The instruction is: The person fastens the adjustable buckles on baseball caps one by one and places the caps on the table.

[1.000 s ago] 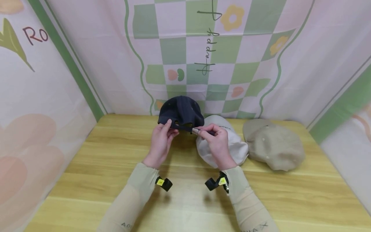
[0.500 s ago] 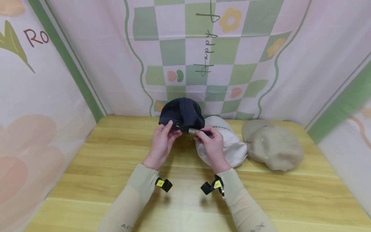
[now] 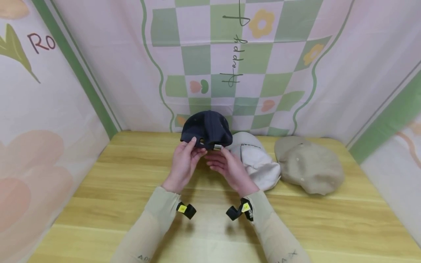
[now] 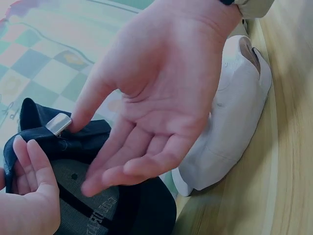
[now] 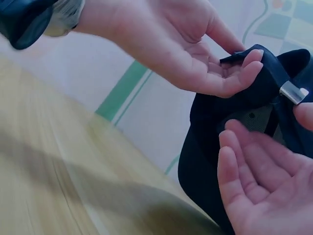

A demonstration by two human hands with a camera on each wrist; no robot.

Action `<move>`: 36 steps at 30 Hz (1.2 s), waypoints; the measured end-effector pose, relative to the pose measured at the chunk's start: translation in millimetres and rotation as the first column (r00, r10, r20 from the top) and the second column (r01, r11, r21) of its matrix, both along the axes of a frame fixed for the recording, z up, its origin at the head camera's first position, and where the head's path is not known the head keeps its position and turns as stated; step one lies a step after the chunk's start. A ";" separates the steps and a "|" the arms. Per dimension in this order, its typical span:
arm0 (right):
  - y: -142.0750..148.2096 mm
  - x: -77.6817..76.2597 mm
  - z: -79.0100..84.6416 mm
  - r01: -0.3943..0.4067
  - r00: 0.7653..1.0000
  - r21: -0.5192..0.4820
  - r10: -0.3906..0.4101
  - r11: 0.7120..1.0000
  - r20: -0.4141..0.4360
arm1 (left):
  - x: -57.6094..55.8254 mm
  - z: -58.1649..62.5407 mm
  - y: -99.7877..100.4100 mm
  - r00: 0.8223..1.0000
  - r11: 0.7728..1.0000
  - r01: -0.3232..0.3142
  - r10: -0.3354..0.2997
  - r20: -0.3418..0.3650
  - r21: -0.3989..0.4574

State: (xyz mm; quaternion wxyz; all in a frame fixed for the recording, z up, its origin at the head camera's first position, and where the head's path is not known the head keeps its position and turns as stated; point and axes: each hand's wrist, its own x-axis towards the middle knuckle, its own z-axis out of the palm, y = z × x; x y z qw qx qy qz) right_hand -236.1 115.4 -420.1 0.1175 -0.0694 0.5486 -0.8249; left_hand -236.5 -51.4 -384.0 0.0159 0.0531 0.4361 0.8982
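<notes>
A dark navy baseball cap [image 3: 206, 126] is held up near the back of the table, its rear opening and strap facing me. My left hand [image 3: 182, 164] pinches the left part of the strap between thumb and fingers. A silver metal buckle [image 3: 217, 147] sits on the strap; it also shows in the right wrist view as a shiny buckle [image 5: 292, 91]. The thumb of my right hand [image 3: 234, 171] touches beside the buckle, while its other fingers extend loosely below the strap. Inside the cap, the left wrist view shows a grey lining [image 4: 78, 183].
A white cap [image 3: 258, 162] lies on the wooden table [image 3: 131, 190], just right of my right hand. Farther right rests a beige cap [image 3: 310, 166]. A patterned curtain [image 3: 197, 58] hangs directly behind the table.
My right hand has let go of the strap's loose end, and its fingers have spread under the strap. Earlier, the buckle moved left along the strap, closing up the gap. My left hand stays put.
</notes>
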 end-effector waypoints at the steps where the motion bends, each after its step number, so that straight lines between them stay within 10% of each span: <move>1: -1.2 -0.7 -0.5 0.001 1.000 -0.035 -0.001 0.999 0.002 | 0.1 -0.3 0.0 1.000 1.000 -0.002 0.002 0.002 0.003; 12: -8.4 -0.8 -3.9 0.125 0.988 -0.338 -0.147 0.933 -0.042 | -2.4 -5.1 -2.5 1.000 1.000 -0.008 0.008 0.019 0.003; 36: -12.1 0.7 2.3 0.108 0.985 -0.345 -0.146 0.932 -0.087 | -2.6 -9.1 -2.3 0.999 0.998 -0.027 0.029 0.040 -0.063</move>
